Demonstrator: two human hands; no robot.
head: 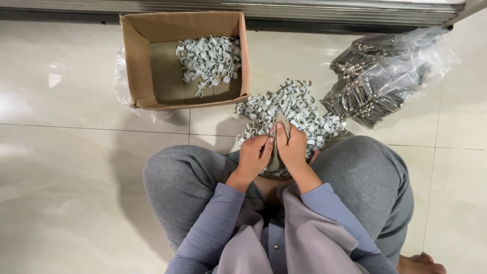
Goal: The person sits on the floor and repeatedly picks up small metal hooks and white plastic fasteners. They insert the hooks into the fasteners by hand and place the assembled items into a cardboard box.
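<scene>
Grey-white clips [291,109] lie heaped just beyond both hands; left hand [255,155] and right hand [290,147], pressed together, pinch one small piece [280,123] between closed fingers.

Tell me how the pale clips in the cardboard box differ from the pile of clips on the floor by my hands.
The clips in the box form a smaller heap, held inside the cardboard box against its far right corner. The floor pile is larger, spreads loose on the tiles, and reaches the left hand and right hand; the boxed ones lie apart from both hands. Both are the same small, pale, hook-shaped plastic clips.
</scene>
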